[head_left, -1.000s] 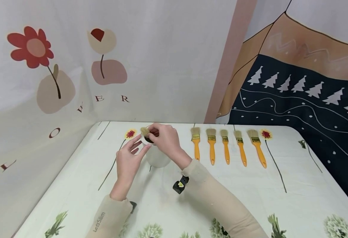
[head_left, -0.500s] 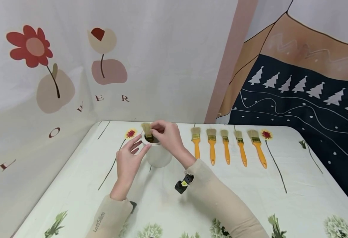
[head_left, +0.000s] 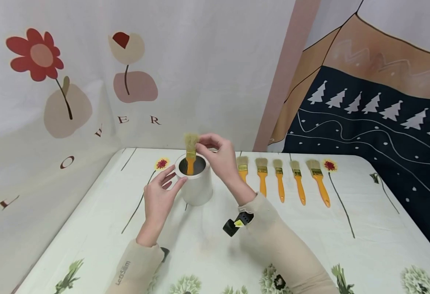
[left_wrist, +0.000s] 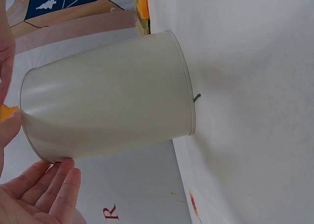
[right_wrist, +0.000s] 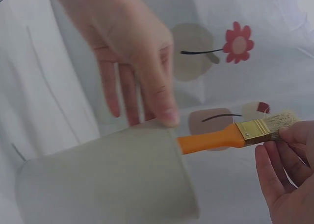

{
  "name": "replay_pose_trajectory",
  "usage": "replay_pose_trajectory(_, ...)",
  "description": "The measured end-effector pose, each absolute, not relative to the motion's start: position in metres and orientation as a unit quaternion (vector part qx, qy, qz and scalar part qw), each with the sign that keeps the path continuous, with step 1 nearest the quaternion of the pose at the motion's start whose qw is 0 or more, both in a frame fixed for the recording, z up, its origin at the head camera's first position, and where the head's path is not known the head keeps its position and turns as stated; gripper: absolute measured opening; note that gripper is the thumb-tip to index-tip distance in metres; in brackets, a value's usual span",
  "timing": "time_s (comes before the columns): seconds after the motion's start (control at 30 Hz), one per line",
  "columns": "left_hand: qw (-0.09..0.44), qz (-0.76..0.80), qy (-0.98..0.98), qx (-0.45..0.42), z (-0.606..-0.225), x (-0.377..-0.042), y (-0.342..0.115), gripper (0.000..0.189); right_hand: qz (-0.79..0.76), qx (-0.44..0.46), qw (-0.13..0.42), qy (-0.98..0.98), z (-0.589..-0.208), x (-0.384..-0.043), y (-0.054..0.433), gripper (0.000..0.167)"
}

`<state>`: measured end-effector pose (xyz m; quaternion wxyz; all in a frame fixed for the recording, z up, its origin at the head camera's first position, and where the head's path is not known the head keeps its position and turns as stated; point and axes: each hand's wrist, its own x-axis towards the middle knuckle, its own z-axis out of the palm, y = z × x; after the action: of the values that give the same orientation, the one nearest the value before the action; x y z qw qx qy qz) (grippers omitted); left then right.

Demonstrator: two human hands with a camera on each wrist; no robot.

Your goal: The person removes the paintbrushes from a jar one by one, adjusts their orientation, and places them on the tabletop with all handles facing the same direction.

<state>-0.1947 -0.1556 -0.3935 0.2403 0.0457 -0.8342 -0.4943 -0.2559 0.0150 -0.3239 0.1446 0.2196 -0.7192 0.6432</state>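
Note:
A white, slightly tapered bucket [head_left: 197,191] with a dark inside stands upright on the table. My left hand [head_left: 160,200] grips its rim at the left, thumb on the near side and fingers round the far side. Over the mouth, my right hand [head_left: 219,157] pinches a paintbrush [right_wrist: 211,140] by its pale bristles. The brush is upright, its gold ferrule and most of its orange handle above the rim, the handle's lower end inside the bucket. The left wrist view has the bucket wall [left_wrist: 108,96] large and only a bit of orange handle [left_wrist: 7,112].
To the right lies a row of several paintbrushes with orange handles, bristles pointing away, among them one at the right end [head_left: 320,183]. My right forearm partly covers the leftmost brush [head_left: 242,167]. The table [head_left: 207,249] has a white flowered cloth, and a printed curtain hangs behind it.
My right hand has risen and moved right, drawing the paintbrush up, so its ferrule and then its orange handle have come out of the bucket. The left hand has stayed at the rim.

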Motion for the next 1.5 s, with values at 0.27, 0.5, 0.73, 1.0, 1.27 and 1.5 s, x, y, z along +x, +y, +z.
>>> replay_pose_trajectory(0.27,0.241,-0.491,-0.836,0.049,-0.394,-0.194,-0.157,0.052,0.708,0.228,0.172,-0.646,-0.299,-0.248,0.036,0.014)
replay_pose_trajectory(0.5,0.237,-0.496,-0.834,0.05,-0.394,-0.194,-0.156,0.052,0.755,0.218,0.163,-0.596,-0.284,-0.24,0.068,0.014)
replay_pose_trajectory(0.73,0.241,-0.498,-0.832,0.048,-0.395,-0.194,-0.157,0.053,0.746,0.191,0.173,-0.614,-0.293,-0.24,0.11,0.018)
replay_pose_trajectory(1.0,0.246,-0.493,-0.833,0.045,-0.393,-0.192,-0.156,0.053,0.748,0.13,0.185,-0.623,-0.306,-0.242,0.165,0.012)
replay_pose_trajectory(1.27,0.237,-0.493,-0.836,0.05,-0.393,-0.193,-0.155,0.054,0.752,0.067,0.201,-0.624,-0.306,-0.238,0.219,0.009)
replay_pose_trajectory(1.5,0.234,-0.492,-0.837,0.052,-0.392,-0.192,-0.156,0.054,0.745,0.008,0.226,-0.628,-0.307,-0.242,0.263,0.009)
